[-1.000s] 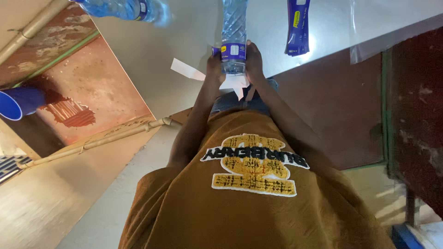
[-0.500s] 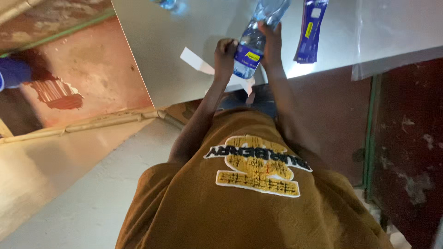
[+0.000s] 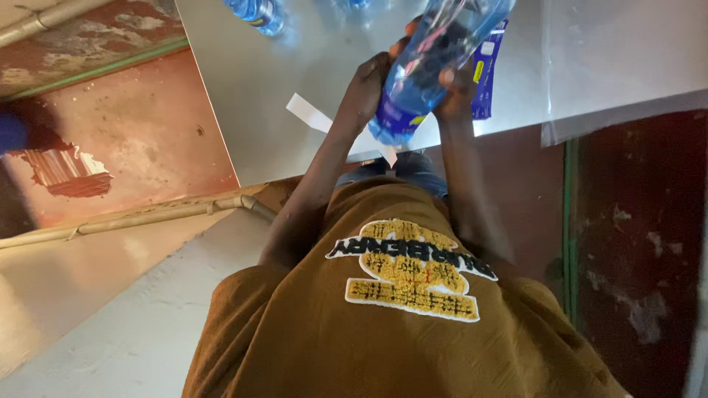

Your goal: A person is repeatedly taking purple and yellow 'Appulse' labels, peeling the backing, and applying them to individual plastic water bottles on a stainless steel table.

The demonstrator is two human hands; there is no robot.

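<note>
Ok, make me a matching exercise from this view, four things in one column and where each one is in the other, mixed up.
Things:
1. clear water bottle with blue label
2. white paper strip
3. second water bottle
4. blue packet

Places:
A. lying on the grey table, far upper left of it
B. flat on the table just left of the left hand
C. held between both hands, tilted, above the table
D. on the table behind the right hand

Pairs: 1-C, 2-B, 3-A, 4-D
</note>
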